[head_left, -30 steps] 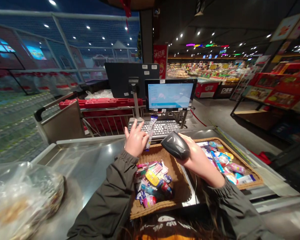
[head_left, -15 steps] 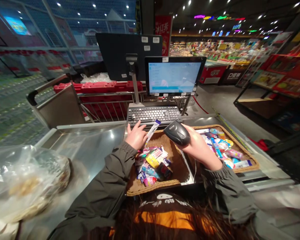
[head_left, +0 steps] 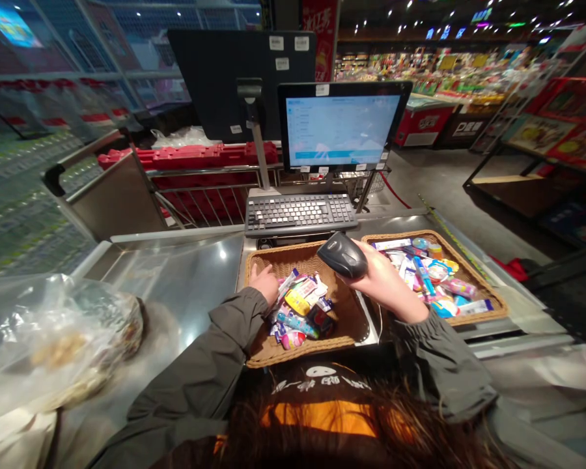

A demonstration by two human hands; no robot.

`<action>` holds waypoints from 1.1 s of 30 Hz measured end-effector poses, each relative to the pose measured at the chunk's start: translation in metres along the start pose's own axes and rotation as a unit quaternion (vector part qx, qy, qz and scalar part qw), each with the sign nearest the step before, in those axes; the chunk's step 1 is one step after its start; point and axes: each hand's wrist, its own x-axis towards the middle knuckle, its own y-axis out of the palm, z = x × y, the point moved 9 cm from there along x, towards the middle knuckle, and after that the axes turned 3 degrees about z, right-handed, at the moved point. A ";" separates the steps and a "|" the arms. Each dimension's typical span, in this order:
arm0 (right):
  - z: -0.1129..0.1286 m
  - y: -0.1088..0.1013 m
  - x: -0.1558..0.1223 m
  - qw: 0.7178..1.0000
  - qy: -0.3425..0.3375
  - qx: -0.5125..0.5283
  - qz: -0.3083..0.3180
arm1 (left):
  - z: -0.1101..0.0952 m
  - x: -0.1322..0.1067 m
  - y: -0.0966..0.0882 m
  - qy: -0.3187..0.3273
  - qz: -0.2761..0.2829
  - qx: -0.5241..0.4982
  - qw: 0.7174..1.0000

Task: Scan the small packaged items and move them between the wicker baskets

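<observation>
My right hand [head_left: 381, 281] is wrapped round a black barcode scanner [head_left: 342, 255], held above the gap between two wicker baskets. My left hand [head_left: 264, 284] is low at the left side of the near wicker basket [head_left: 346, 306], fingers apart. A slim white-and-purple stick packet [head_left: 288, 281] lies beside it on the packets; whether the hand touches it I cannot tell. Around it are a yellow packet [head_left: 297, 302], a blue wrapped item [head_left: 297, 323] and a pink-and-red one [head_left: 293, 339]. The right wicker basket [head_left: 491, 301] holds several more small colourful packets.
A keyboard [head_left: 300, 212] sits behind the baskets, below a lit monitor [head_left: 339, 130]; a second screen [head_left: 209, 85] faces away. On the metal counter [head_left: 190, 273] at left lies a clear plastic bag [head_left: 73, 339]. A cart [head_left: 117, 195] with red crates stands beyond.
My left hand has moved down from the keyboard's front edge into the near basket. The stick packet has gone down with it onto the pile. The scanner stays in my right hand, almost unmoved.
</observation>
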 end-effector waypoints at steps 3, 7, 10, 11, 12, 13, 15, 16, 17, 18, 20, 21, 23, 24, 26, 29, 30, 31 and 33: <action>-0.006 0.010 -0.002 1.000 0.004 0.003 0.014 | 0.005 0.001 0.012 -0.015 0.022 0.010 1.000; -0.011 0.018 -0.010 0.999 -0.001 0.028 0.027 | -0.002 -0.001 0.008 -0.005 0.039 0.030 0.999; -0.018 0.010 -0.019 0.999 0.019 0.028 0.011 | -0.024 0.000 -0.016 0.020 0.027 0.043 0.998; -0.022 0.005 -0.023 0.999 0.028 0.028 0.007 | -0.035 0.002 -0.027 0.031 0.020 0.046 0.998; -0.026 0.000 -0.027 0.999 0.037 0.031 0.003 | -0.047 0.004 -0.039 0.041 0.009 0.048 0.998; -0.032 -0.006 -0.032 0.998 0.047 0.033 -0.002 | -0.060 0.007 -0.052 0.055 -0.004 0.049 0.997; -0.045 -0.021 -0.042 0.997 0.066 0.032 -0.020 | -0.089 0.014 -0.076 0.092 -0.036 0.045 0.994; -0.053 -0.031 -0.048 0.996 0.077 0.028 -0.034 | -0.104 0.019 -0.086 0.113 -0.050 0.040 0.992; -0.060 -0.043 -0.055 0.995 0.088 0.020 -0.053 | -0.119 0.025 -0.095 0.134 -0.063 0.033 0.988; -0.067 -0.054 -0.061 0.993 0.097 0.014 -0.067 | -0.133 0.031 -0.103 0.154 -0.074 0.026 0.985; -0.081 -0.080 -0.073 0.988 0.116 0.001 -0.103 | -0.160 0.048 -0.114 0.186 -0.097 0.014 0.978; -0.087 -0.092 -0.079 0.985 0.126 -0.003 -0.114 | -0.173 0.058 -0.118 0.196 -0.107 0.011 0.975; -0.098 -0.121 -0.091 0.975 0.145 -0.014 -0.168 | -0.197 0.081 -0.123 0.207 -0.124 0.011 0.970; -0.104 -0.133 -0.097 0.970 0.156 -0.017 -0.187 | -0.210 0.093 -0.124 0.210 -0.129 0.013 0.969; -0.117 -0.153 -0.107 0.959 0.176 -0.020 -0.221 | -0.235 0.120 -0.123 0.213 -0.134 0.015 0.968; -0.136 -0.171 -0.118 0.950 0.194 -0.021 -0.243 | -0.271 0.159 -0.114 0.221 -0.134 0.024 0.966; -0.141 -0.174 -0.120 0.949 0.197 -0.021 -0.244 | -0.282 0.170 -0.109 0.223 -0.132 0.031 0.965; -0.147 -0.177 -0.121 0.949 0.200 -0.020 -0.242 | -0.291 0.181 -0.104 0.223 -0.130 0.038 0.965; -0.157 -0.180 -0.123 0.949 0.207 -0.018 -0.236 | -0.306 0.201 -0.093 0.222 -0.127 0.049 0.966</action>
